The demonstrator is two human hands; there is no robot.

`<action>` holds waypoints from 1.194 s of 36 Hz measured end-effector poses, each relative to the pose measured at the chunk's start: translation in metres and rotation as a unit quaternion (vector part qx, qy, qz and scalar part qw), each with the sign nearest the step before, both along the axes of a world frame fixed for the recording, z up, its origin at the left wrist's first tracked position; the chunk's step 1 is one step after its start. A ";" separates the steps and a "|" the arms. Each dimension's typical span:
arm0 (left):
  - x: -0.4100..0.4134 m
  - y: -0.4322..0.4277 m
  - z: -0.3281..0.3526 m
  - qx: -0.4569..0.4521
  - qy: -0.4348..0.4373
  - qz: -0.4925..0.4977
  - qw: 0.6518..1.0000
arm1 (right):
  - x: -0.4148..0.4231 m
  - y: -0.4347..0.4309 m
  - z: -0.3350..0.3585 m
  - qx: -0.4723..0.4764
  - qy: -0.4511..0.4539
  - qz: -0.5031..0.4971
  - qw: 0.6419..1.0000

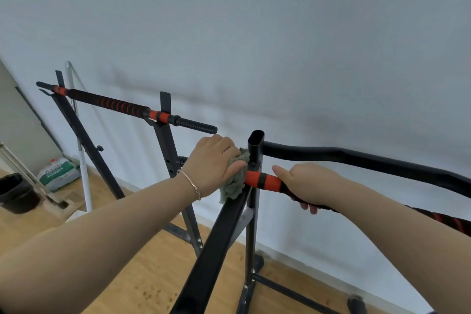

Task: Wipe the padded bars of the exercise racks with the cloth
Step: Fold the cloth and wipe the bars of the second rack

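Wood-grain flooring (142, 275) runs under a pale grey wall (280, 33). At nine o'clock a far rack (168, 145) carries a red-and-black far padded bar (109, 103). A black bin (15, 194) and a white sack (58, 173) sit toward eight o'clock. The near rack (256, 145) stands at five o'clock. The left hand (212, 160), arm stretched forward, curls round a grey-green cloth (233, 186) and presses it on the near padded bar (265, 181) beside the upright. At three o'clock of the cloth, the right hand (308, 181) wraps the same bar, fingers curled beneath.
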State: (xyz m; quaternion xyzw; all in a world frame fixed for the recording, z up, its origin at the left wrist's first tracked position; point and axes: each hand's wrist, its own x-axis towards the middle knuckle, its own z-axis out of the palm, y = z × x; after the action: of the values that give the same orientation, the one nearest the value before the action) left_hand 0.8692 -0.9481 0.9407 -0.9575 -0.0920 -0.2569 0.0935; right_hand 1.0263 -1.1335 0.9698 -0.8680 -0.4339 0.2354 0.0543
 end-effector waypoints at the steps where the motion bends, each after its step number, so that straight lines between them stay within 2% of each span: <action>1: 0.003 -0.005 -0.002 0.019 -0.029 -0.015 0.999 | 0.000 0.001 -0.001 0.002 0.009 -0.008 1.000; 3: 0.010 -0.015 -0.004 0.016 -0.043 -0.023 0.999 | 0.001 0.002 -0.001 0.009 0.048 -0.031 0.998; 5: 0.015 -0.022 -0.007 -0.004 -0.013 -0.019 1.000 | 0.004 0.001 0.002 0.016 0.084 -0.050 0.995; 8: 0.015 -0.022 -0.009 -0.023 0.033 -0.034 0.999 | 0.009 -0.004 0.007 0.010 0.076 -0.066 0.995; 12: 0.013 -0.022 -0.002 -0.007 -0.024 -0.058 0.998 | 0.013 -0.016 0.011 -0.063 0.127 -0.108 0.984; 14: 0.016 -0.032 0.008 -0.053 -0.025 -0.033 0.998 | 0.014 -0.016 0.010 -0.063 0.140 -0.119 0.981; 17: 0.031 -0.046 0.021 -0.154 0.023 0.043 0.987 | 0.016 -0.016 0.009 -0.044 0.146 -0.123 0.981; 19: 0.038 -0.049 0.022 -0.152 0.100 0.055 0.982 | 0.019 -0.017 0.008 -0.021 0.138 -0.124 0.982; 21: 0.038 -0.051 0.019 -0.104 0.171 0.025 0.979 | 0.021 -0.019 0.008 0.000 0.123 -0.125 0.984; 23: 0.032 -0.047 0.015 -0.084 0.206 -0.008 0.975 | 0.022 -0.022 0.009 -0.012 0.121 -0.116 0.986; 27: 0.030 -0.036 0.015 -0.085 0.184 -0.111 0.973 | 0.023 -0.025 0.015 -0.072 0.160 -0.092 0.980; 29: 0.031 -0.036 0.023 -0.134 0.171 -0.132 0.967 | 0.024 -0.027 0.016 -0.069 0.166 -0.091 0.979; 32: 0.031 -0.036 0.038 -0.240 0.175 -0.094 0.950 | 0.024 -0.026 0.014 -0.057 0.161 -0.094 0.981; 34: 0.032 -0.033 0.041 -0.247 0.173 -0.074 0.951 | 0.024 -0.023 0.009 -0.016 0.106 -0.079 0.991; 36: 0.031 -0.031 0.040 -0.254 0.176 -0.059 0.949 | 0.027 -0.022 0.002 0.072 -0.023 -0.040 0.996; 37: 0.030 -0.030 0.037 -0.263 0.176 -0.050 0.947 | 0.029 -0.024 -0.001 0.131 -0.084 -0.021 0.988; 40: 0.025 -0.029 0.034 -0.304 0.173 -0.027 0.936 | 0.021 -0.034 -0.007 0.302 -0.173 0.065 0.935; 43: 0.021 -0.029 0.033 -0.348 0.159 -0.021 0.924 | 0.009 -0.035 -0.019 0.395 -0.207 0.161 0.881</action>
State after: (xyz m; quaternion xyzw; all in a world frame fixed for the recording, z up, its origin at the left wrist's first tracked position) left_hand 0.8902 -0.9767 0.9739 -0.9599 -0.1395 -0.0547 -0.2370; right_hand 1.0349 -1.1682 0.9504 -0.7215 -0.6263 -0.1346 0.2628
